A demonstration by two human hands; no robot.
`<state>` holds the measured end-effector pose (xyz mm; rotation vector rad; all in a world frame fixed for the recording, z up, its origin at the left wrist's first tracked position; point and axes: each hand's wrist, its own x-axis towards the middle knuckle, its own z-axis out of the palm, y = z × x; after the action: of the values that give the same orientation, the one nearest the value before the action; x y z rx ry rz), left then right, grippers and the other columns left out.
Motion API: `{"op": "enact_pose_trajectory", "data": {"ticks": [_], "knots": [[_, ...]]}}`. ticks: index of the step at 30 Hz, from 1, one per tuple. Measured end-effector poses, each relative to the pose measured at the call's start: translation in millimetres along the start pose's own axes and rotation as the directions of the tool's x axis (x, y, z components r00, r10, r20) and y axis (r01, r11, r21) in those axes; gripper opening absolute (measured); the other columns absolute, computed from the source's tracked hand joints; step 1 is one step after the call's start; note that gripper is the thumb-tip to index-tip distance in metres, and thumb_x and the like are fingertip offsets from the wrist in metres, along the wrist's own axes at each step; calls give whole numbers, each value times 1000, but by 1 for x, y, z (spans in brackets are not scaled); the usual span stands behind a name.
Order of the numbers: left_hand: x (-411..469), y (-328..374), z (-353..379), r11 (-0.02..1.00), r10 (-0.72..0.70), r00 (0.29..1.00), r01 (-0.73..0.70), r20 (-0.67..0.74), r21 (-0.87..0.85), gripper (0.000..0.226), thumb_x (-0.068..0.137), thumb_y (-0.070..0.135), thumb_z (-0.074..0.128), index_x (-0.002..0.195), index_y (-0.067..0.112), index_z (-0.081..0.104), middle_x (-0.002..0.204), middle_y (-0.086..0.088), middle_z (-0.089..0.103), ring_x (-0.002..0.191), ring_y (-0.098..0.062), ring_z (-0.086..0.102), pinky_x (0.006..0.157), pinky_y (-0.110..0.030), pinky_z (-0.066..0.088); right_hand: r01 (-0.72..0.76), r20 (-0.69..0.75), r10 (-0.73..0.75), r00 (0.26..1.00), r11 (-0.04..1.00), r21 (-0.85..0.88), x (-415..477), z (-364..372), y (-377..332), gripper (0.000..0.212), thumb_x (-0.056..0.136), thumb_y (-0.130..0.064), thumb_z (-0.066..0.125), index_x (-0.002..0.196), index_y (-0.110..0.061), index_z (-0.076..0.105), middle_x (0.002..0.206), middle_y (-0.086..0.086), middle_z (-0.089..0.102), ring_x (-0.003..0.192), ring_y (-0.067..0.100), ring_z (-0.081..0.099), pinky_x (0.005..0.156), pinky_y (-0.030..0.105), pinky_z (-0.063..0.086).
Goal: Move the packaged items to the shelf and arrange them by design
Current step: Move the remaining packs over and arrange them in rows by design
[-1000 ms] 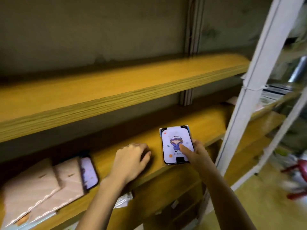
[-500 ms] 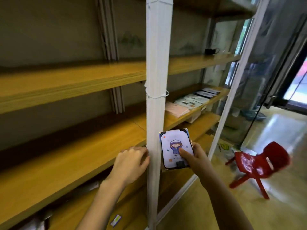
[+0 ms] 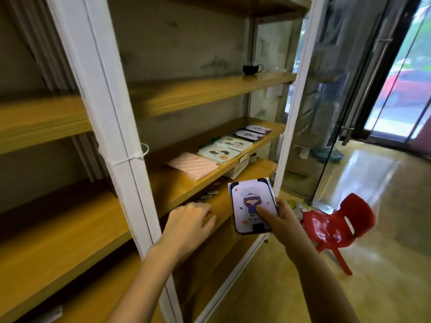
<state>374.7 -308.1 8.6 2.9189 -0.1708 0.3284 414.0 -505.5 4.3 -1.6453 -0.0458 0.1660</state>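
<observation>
At the shelving unit, head view: wooden shelves (image 3: 198, 94) in a white frame, seen from the front right corner.
Right hand (image 3: 283, 220): closed on a packaged card (image 3: 253, 206); thumb lies across the printed face, fingers are behind it and hidden.
Packaged card: held upright and slightly tilted, in front of the shelf edge, not touching any shelf. Clear wrapper, black corners, pale face with a cartoon figure in a purple coat and a white hat.
Left hand (image 3: 190, 223): palm down, fingers loosely spread, holding nothing. It sits over the front edge of a lower shelf just right of the white post (image 3: 112, 127); contact with the wood cannot be told.
Middle shelf (image 3: 177, 183): a row of flat packages running back toward the right end.
Pink package (image 3: 192, 165): nearest, striped pattern, lying flat.
Pale green packages (image 3: 225, 149): two, just beyond the pink one, side by side, with dark blobs printed on them.
Dark-edged packages (image 3: 253, 134): two at the far end, same black-cornered look as the card in hand; print too small to read.
Upper shelf: a dark cup (image 3: 250, 69) with a handle, standing near the right end.
White post: a thin white tie looped around it at mid height.
Floor (image 3: 384, 206): glossy, with a red plastic chair (image 3: 338, 226) to the right of the held card.
Far right: a glass door (image 3: 349, 94), blurred.
</observation>
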Motion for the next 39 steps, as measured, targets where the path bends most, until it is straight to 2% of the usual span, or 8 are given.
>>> {"op": "enact_pose_trajectory", "data": {"ticks": [6, 10, 15, 21, 26, 30, 34, 39], "knots": [[102, 12, 28, 1000, 16, 1000, -16, -3, -8, 28, 96, 42, 39, 107, 24, 58, 111, 6, 63, 98, -10, 58, 80, -27, 50, 31, -47, -32, 998, 999, -33, 86, -43, -1, 23, 91, -16, 56, 109, -16, 42, 91, -5, 57, 79, 7, 60, 56, 20, 52], [175, 24, 40, 999, 10, 1000, -11, -9, -37, 27, 96, 40, 40, 107, 24, 57, 109, 5, 62, 97, -13, 57, 81, -28, 46, 23, -68, -29, 997, 996, -91, 155, -68, -10, 28, 89, -19, 60, 112, -16, 45, 94, -3, 61, 82, 9, 63, 60, 22, 54], [245, 20, 51, 1000, -11, 1000, 11, -2, -14, 26, 96, 41, 39, 107, 26, 55, 113, 3, 62, 101, -16, 56, 84, -32, 45, 40, -38, -44, 998, 993, -112, 229, -87, -16, 17, 87, -19, 61, 97, -22, 47, 95, -2, 62, 85, 12, 64, 71, 30, 57], [313, 18, 60, 998, -59, 998, 59, 4, 15, 27, 96, 41, 40, 109, 24, 57, 113, 3, 64, 99, -18, 58, 79, -32, 43, 12, 30, -10, 999, 998, -56, 305, -106, -20, 30, 86, -14, 62, 112, -17, 46, 95, -1, 61, 82, 11, 64, 59, 23, 56], [361, 14, 76, 990, -140, 990, 140, 0, 6, 33, 96, 41, 38, 122, 26, 52, 119, 3, 61, 108, -18, 56, 89, -34, 44, -20, 95, 24, 995, 999, -44, 382, -117, -18, 36, 87, -12, 62, 118, -13, 46, 95, -1, 61, 83, 13, 64, 62, 25, 56], [396, 7, 89, 962, -269, 962, 270, -37, 25, 30, 95, 42, 39, 116, 26, 54, 117, 2, 62, 106, -17, 57, 89, -34, 45, 35, 199, -5, 980, 988, -150, 452, -116, -19, 29, 88, -17, 62, 115, -13, 51, 101, 1, 66, 83, 9, 65, 59, 17, 54], [420, 8, 94, 915, -392, 916, 398, -86, 68, 27, 96, 42, 38, 110, 26, 53, 116, 2, 61, 105, -19, 58, 83, -32, 43, 142, 314, -46, 948, 947, -288, 517, -108, -25, 37, 86, -17, 66, 119, -6, 52, 109, 3, 64, 82, 6, 62, 60, 12, 47], [441, 18, 101, 847, -514, 848, 526, -132, 81, 30, 96, 42, 39, 120, 29, 52, 119, 3, 61, 106, -18, 58, 84, -31, 44, 224, 432, -29, 901, 885, -408, 572, -97, -26, 47, 81, -25, 72, 121, -7, 55, 117, 9, 66, 109, 25, 61, 87, 35, 54]]}}
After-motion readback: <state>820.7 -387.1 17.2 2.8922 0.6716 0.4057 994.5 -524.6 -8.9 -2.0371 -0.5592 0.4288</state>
